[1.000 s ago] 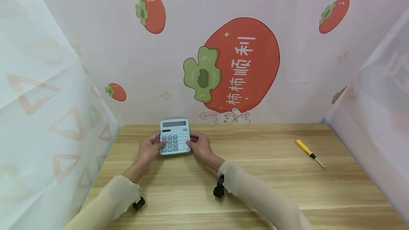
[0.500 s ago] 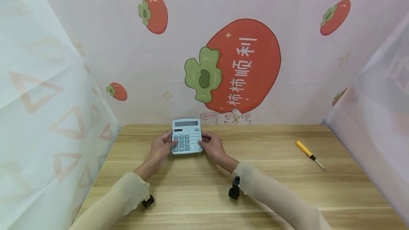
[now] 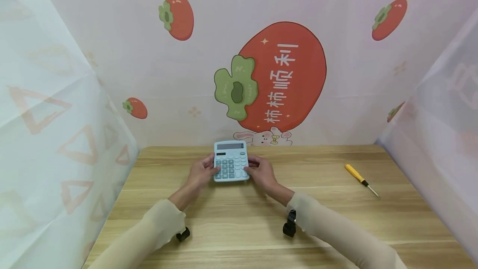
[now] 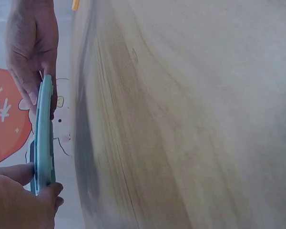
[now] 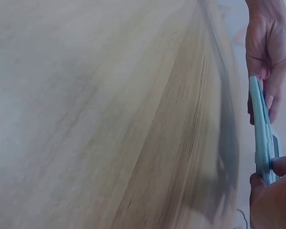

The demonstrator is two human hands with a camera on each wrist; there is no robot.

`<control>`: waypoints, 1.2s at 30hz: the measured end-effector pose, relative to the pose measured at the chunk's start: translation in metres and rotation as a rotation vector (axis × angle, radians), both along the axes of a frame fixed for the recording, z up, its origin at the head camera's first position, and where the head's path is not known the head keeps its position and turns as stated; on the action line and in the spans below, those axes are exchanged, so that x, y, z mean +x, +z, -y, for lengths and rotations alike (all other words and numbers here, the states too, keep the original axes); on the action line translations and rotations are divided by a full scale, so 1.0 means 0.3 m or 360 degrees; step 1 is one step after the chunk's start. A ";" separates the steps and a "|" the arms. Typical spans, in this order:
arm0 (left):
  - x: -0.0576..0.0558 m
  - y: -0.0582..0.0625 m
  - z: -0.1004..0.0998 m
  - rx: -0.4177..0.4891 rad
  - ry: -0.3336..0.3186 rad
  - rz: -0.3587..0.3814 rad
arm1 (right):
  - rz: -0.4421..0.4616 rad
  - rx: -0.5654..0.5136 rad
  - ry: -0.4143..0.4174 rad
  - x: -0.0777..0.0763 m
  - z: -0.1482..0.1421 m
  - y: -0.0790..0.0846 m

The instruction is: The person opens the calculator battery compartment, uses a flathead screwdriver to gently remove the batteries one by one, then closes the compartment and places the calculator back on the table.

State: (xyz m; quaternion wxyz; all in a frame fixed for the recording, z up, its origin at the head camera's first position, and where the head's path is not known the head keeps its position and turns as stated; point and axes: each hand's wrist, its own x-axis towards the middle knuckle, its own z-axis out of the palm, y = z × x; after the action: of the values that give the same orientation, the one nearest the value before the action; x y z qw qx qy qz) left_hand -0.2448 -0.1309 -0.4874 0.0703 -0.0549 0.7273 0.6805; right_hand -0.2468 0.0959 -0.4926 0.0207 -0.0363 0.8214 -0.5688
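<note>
A light blue calculator [image 3: 231, 161], its screen at the far end, is held by both hands near the back of the table. My left hand [image 3: 199, 174] grips its left side, thumb on the front near the keys and fingers behind. On the right side my right hand [image 3: 264, 174] pinches it the same way. Both wrist views show the calculator [image 4: 45, 129] edge-on, raised off the wooden surface, with thumb and fingers on opposite faces. In the right wrist view, the calculator [image 5: 263, 129] has the right hand [image 5: 274, 195] at its near end.
A screwdriver [image 3: 357, 174] with a yellow handle lies on the right of the wooden table [image 3: 239, 227]. Behind the table rises a white cloth backdrop [image 3: 336, 111] printed with persimmons. Cloth sides [image 3: 82, 136] close in the left and right.
Both hands have carried the calculator to the right along the back of the table, from left of the printed rabbit to just beside it. The screwdriver has stayed in place.
</note>
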 end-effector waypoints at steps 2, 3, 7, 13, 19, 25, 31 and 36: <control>-0.002 -0.008 -0.012 0.0002 -0.0037 -0.0017 | 0.0001 0.0004 -0.0003 0.002 -0.018 -0.006; -0.003 -0.011 -0.018 0.0002 -0.0054 -0.0023 | 0.0004 0.0002 -0.0007 0.003 -0.027 -0.008; -0.006 -0.021 -0.044 -0.0004 -0.0085 -0.0027 | 0.0007 0.0013 -0.0015 0.011 -0.055 -0.011; -0.001 -0.030 -0.074 -0.0052 -0.0146 -0.0006 | 0.0028 0.0054 -0.0031 0.022 -0.090 -0.027; 0.003 -0.039 -0.095 -0.0097 -0.0207 -0.0003 | 0.0018 0.0076 -0.0043 0.031 -0.123 -0.044; 0.011 -0.040 -0.103 -0.0095 -0.0247 -0.0021 | 0.0010 0.0120 -0.0039 0.039 -0.137 -0.047; 0.020 -0.045 -0.105 -0.0088 -0.0304 -0.0043 | -0.0002 0.0177 -0.0068 0.046 -0.143 -0.056; 0.018 -0.050 -0.111 -0.0116 -0.0312 -0.0043 | -0.0035 0.0182 -0.0070 0.049 -0.149 -0.061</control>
State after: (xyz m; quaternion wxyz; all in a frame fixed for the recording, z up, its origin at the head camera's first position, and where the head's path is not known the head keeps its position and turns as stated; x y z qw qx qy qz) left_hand -0.2393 -0.0976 -0.5023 0.1246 0.0232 0.7544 0.6441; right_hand -0.2321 0.1407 -0.5110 0.0012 -0.0234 0.8533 -0.5209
